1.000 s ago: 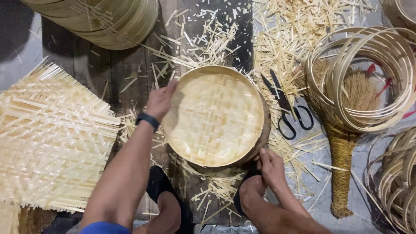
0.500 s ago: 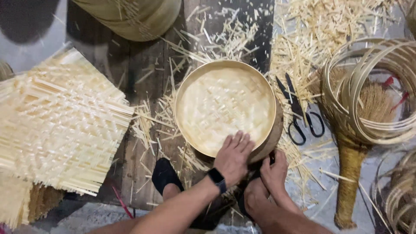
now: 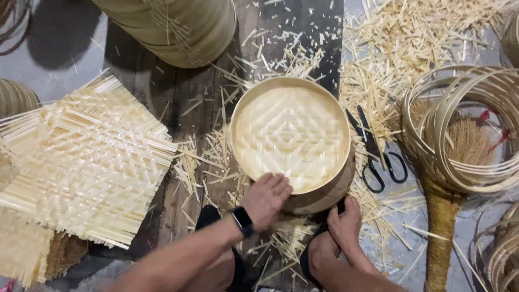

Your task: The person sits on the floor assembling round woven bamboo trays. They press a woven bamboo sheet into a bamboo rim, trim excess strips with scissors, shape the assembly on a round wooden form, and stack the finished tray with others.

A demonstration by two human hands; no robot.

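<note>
A round woven bamboo tray with a deep rim lies on dark wooden boards, tilted slightly toward me. My left hand, with a black watch on its wrist, rests flat on the tray's near rim. My right hand curls against the tray's near side wall, just below the rim, and grips it. A black sandal shows beneath my left forearm. Another dark sandal sits by my right wrist.
Black scissors lie right of the tray among bamboo offcuts. A square woven mat lies left. Stacked bamboo trays stand at the top. Coiled bamboo hoops and a straw broom lie right.
My left hand has moved from the tray's far-left edge round to its near rim, close to my right hand. The right hand stays at the near side.
</note>
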